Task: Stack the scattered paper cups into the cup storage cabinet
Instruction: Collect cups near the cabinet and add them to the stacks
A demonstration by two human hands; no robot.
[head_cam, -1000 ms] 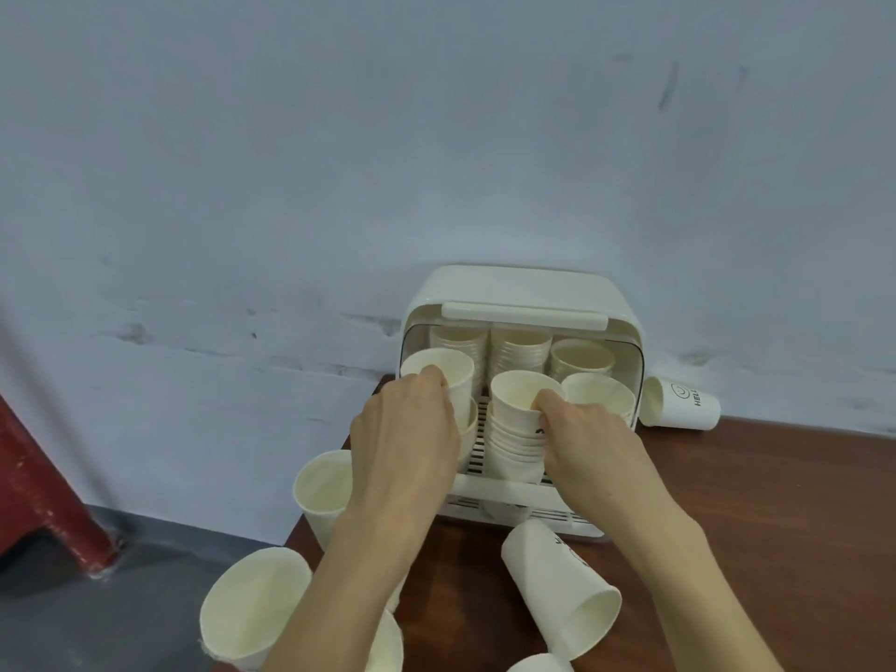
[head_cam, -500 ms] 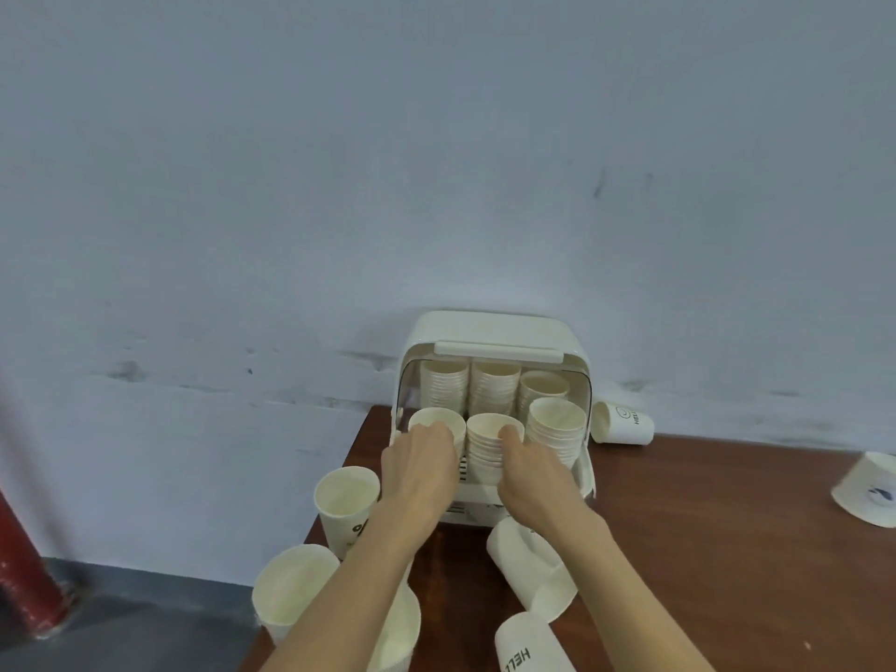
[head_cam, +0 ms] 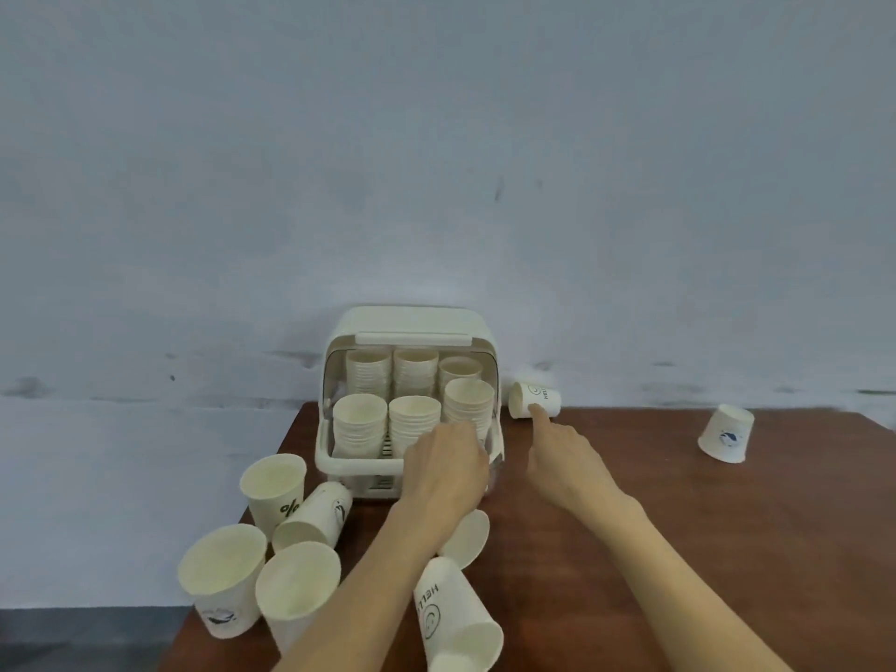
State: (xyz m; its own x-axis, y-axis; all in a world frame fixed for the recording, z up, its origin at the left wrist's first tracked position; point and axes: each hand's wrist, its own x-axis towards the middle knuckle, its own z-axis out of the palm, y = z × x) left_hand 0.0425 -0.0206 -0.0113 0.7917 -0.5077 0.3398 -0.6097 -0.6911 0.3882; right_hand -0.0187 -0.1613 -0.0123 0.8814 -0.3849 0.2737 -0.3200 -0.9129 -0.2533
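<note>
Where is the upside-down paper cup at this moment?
In the head view, the upside-down cup stands alone far right on the wooden table, near the wall, well right of the cup storage cabinet and beyond the right hand.

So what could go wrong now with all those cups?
The right hand touches the tipped cup beside the cabinet with just one fingertip; the cup lies on its side, so a poke might roll it away. The left arm reaches over a lying cup and could knock it. The cups at the table's left edge might get bumped off.
</note>
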